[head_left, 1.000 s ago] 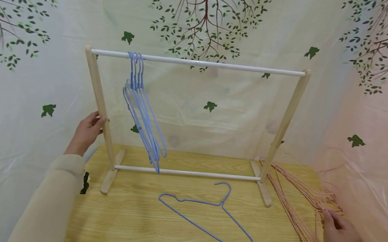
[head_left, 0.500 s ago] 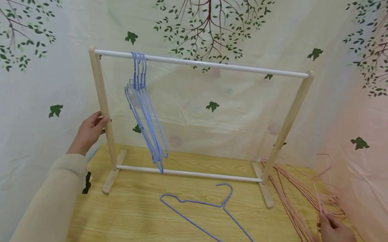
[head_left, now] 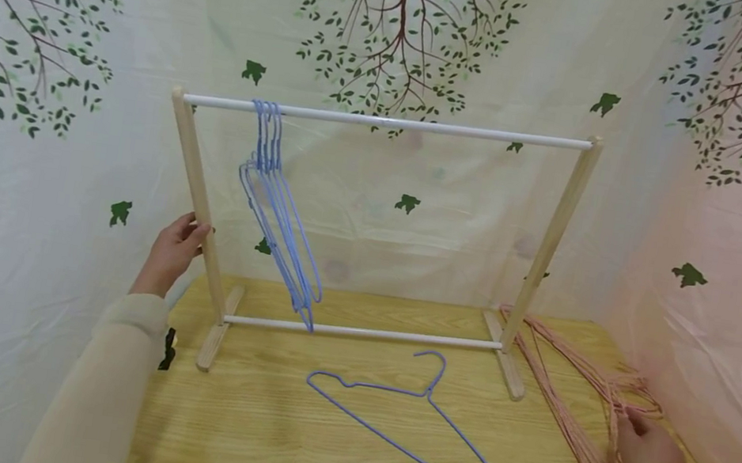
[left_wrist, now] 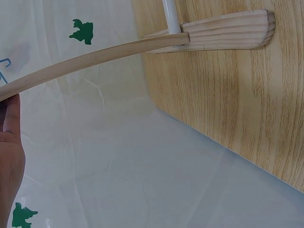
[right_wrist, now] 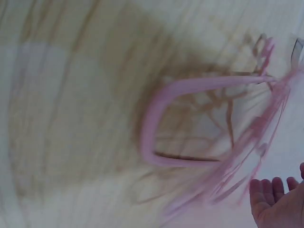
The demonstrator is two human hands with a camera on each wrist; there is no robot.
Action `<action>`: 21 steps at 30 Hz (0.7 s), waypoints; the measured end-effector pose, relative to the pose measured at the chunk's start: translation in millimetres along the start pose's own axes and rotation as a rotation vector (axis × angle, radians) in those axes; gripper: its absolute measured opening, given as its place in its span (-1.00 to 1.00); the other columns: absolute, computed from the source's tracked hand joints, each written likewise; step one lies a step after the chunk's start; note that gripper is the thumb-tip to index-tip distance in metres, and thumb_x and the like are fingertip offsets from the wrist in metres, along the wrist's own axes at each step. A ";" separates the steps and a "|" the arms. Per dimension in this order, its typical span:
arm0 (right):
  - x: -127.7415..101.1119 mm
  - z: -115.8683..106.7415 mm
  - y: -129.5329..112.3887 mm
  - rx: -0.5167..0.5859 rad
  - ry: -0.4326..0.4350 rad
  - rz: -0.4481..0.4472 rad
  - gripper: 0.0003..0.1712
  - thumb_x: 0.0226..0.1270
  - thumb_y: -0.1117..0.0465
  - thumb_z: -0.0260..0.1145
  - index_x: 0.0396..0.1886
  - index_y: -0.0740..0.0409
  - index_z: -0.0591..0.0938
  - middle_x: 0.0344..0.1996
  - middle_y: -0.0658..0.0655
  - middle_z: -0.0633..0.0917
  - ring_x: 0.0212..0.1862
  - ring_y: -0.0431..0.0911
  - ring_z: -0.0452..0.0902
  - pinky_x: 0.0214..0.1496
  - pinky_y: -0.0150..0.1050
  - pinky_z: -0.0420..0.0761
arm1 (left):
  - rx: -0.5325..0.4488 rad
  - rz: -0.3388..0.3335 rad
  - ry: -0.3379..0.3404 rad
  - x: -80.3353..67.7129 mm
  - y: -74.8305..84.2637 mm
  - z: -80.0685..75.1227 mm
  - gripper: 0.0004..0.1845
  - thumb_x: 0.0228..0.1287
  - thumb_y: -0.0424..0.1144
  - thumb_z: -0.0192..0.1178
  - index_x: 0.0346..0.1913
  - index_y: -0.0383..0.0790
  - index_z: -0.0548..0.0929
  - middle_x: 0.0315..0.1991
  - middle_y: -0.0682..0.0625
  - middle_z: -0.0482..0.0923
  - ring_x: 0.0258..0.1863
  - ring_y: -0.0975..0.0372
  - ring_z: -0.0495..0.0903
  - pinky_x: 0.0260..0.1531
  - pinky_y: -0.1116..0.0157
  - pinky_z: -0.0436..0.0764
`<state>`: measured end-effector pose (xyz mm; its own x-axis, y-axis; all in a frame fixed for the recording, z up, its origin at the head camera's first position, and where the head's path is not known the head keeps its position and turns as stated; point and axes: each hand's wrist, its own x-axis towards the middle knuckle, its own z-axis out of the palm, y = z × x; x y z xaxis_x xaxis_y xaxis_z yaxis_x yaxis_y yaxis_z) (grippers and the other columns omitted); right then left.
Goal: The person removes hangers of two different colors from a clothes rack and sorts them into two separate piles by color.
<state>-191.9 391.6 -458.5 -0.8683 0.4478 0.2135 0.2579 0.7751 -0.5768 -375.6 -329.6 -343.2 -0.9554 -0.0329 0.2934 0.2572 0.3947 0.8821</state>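
My left hand (head_left: 174, 250) grips the left wooden post (head_left: 197, 157) of a small clothes rack, thumb on its near side. In the left wrist view the fingers sit against the post at the left edge. Several blue hangers (head_left: 291, 236) hang at the left of the white top rail. Another blue hanger (head_left: 376, 436) lies flat on the table before the rack. At the right, my right hand (head_left: 654, 458) is at a tangled heap of pink hangers (head_left: 554, 403). The right wrist view shows its fingers loosely bent beside the blurred pink hangers (right_wrist: 166, 95), nothing visible between them and the thumb.
The rack's white lower rail (head_left: 398, 336) runs between its wooden feet (head_left: 508, 372) on the wood-grain table (head_left: 225, 434). Pink hangers reach the right foot. A leaf-printed curtain (head_left: 456, 236) closes off the back and sides. A small black object (head_left: 168, 349) is by the left sleeve.
Half a second ago the right hand held a pink hanger with its hook raised; that hook has dropped from sight into the heap. The left hand keeps its hold on the post.
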 end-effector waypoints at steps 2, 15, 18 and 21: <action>0.1 1.2 -4.5 0.019 0.033 -0.040 -0.52 0.54 0.14 0.04 0.17 0.46 0.55 -0.05 0.46 0.66 -0.05 0.39 0.55 -0.21 0.13 0.48 | 0.008 0.001 -0.002 -2.5 1.1 0.0 -0.36 0.60 0.01 -0.15 0.53 -0.31 0.14 0.25 -0.39 0.38 0.23 -0.11 0.38 0.27 -0.10 0.43; -10.5 23.8 -86.3 0.200 0.119 -0.275 -0.65 0.51 0.21 0.16 0.07 0.37 0.66 -0.11 0.41 0.70 -0.08 0.29 0.58 -0.27 -0.03 0.58 | 0.007 -0.002 0.007 -13.3 4.6 -0.1 -0.37 0.60 0.01 -0.15 0.53 -0.31 0.15 0.24 -0.40 0.38 0.20 -0.07 0.41 0.26 -0.09 0.45; -7.3 35.0 -115.4 0.255 0.144 -0.332 -0.71 0.46 0.24 0.24 0.01 0.33 0.71 -0.21 0.35 0.74 -0.16 0.23 0.64 -0.36 -0.22 0.55 | 0.012 -0.004 0.013 -15.0 5.6 -0.1 -0.37 0.60 0.01 -0.15 0.53 -0.31 0.15 0.24 -0.39 0.38 0.21 -0.07 0.41 0.26 -0.09 0.45; -5.4 46.5 -148.0 0.311 0.148 -0.365 -0.76 0.41 0.26 0.30 -0.05 0.31 0.74 -0.28 0.29 0.76 -0.22 0.17 0.67 -0.36 -0.26 0.56 | 0.022 -0.007 0.022 -17.5 7.5 0.5 -0.37 0.60 0.02 -0.15 0.53 -0.30 0.16 0.24 -0.38 0.39 0.20 -0.06 0.41 0.26 -0.09 0.45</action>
<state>-245.1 253.7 -411.0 -0.8031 0.2483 0.5416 -0.2096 0.7332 -0.6469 -357.0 -325.6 -341.9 -0.9537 -0.0564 0.2953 0.2468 0.4141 0.8762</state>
